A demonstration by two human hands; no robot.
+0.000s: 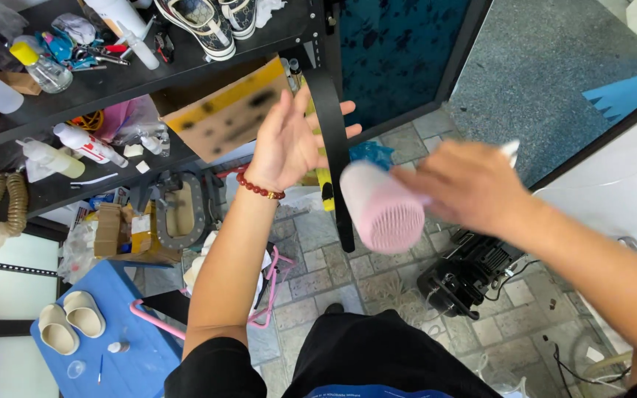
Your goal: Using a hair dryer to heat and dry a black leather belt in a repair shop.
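Note:
My left hand (289,140) is raised with its fingers spread and palm open, holding nothing; a red bead bracelet (258,189) circles the wrist. My right hand (466,184) grips a pink round brush (383,208) with a bristled face, held out just right of the left palm and blurred by motion. The brush does not touch the left hand. Behind the left hand stand a black shelf post (331,133) and a slanted cardboard box (223,110).
A black shelf unit (112,88) at upper left holds bottles, tools and a pair of sneakers (208,22). A blue stool (123,339) at lower left carries two beige insoles. A black machine (466,273) sits on the tiled floor at right, a pink hanger (270,291) below the left arm.

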